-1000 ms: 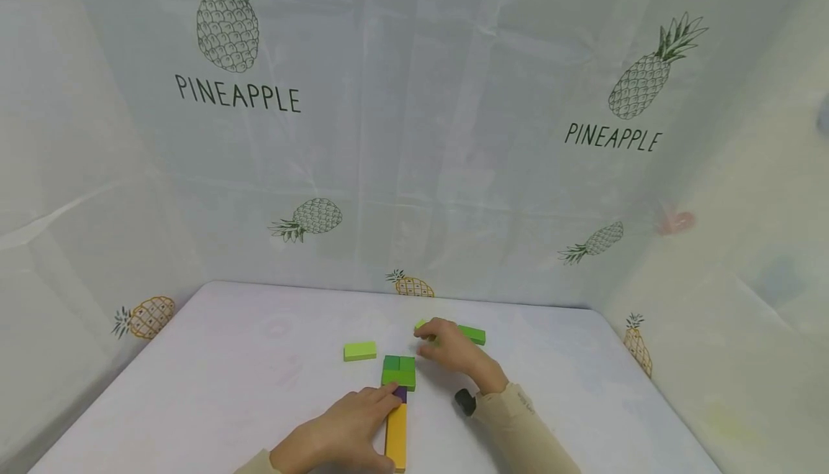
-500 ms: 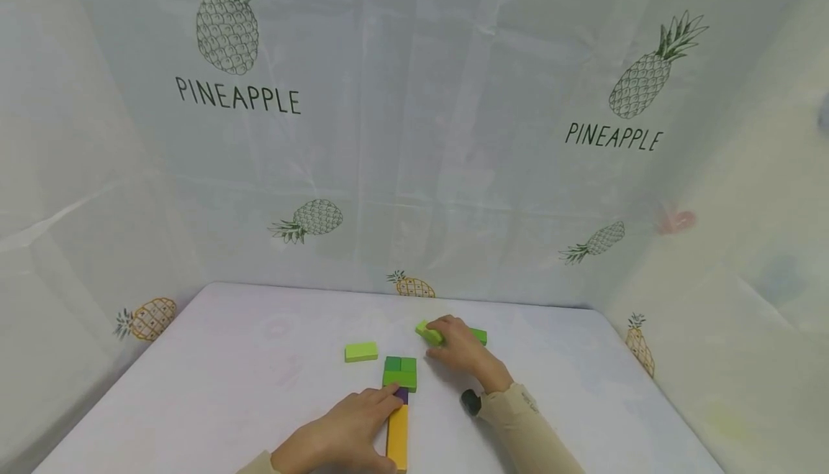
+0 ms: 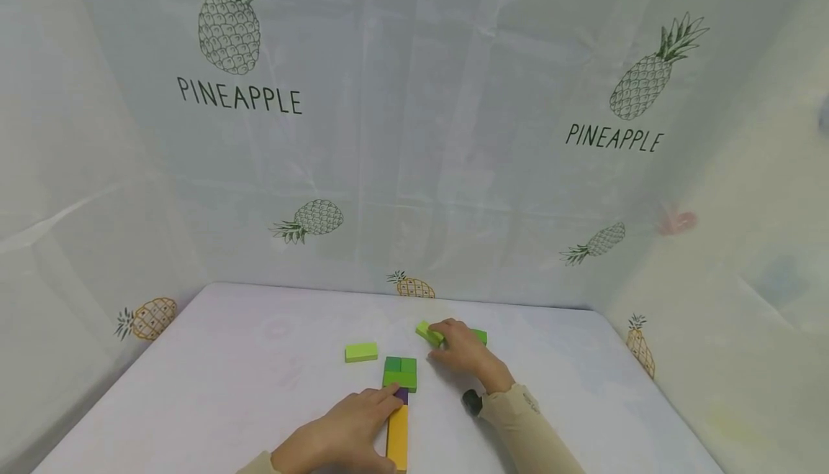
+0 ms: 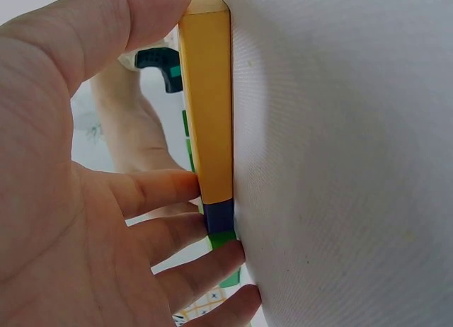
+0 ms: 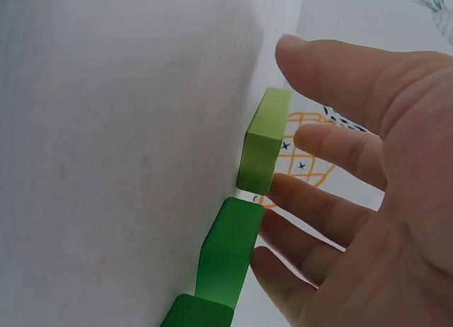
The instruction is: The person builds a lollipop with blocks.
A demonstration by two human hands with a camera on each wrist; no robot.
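Observation:
My left hand (image 3: 343,431) rests beside a long yellow block (image 3: 398,438) in the head view. In the left wrist view, the thumb touches the yellow block's near end, and the extended fingers lie along its side, the purple block (image 4: 219,217) and a green block (image 4: 221,238). Beyond the purple piece stand several green blocks (image 3: 400,380), set together in a square. Farther back, my right hand (image 3: 463,348) is over a light green block (image 3: 425,331); the right wrist view shows its fingertips at that block (image 5: 263,136), thumb apart. Two darker green blocks (image 5: 230,249) lie beside it.
Another light green block (image 3: 360,352) lies left of the green square. A green block (image 3: 480,336) shows partly behind my right hand. A dark device (image 3: 471,402) is at the right wrist. White pineapple-print cloth (image 3: 414,136) hangs behind the white table (image 3: 194,402).
My right hand has shifted slightly right, uncovering more of the light green block beneath its fingers. My left hand keeps its place on the row of blocks.

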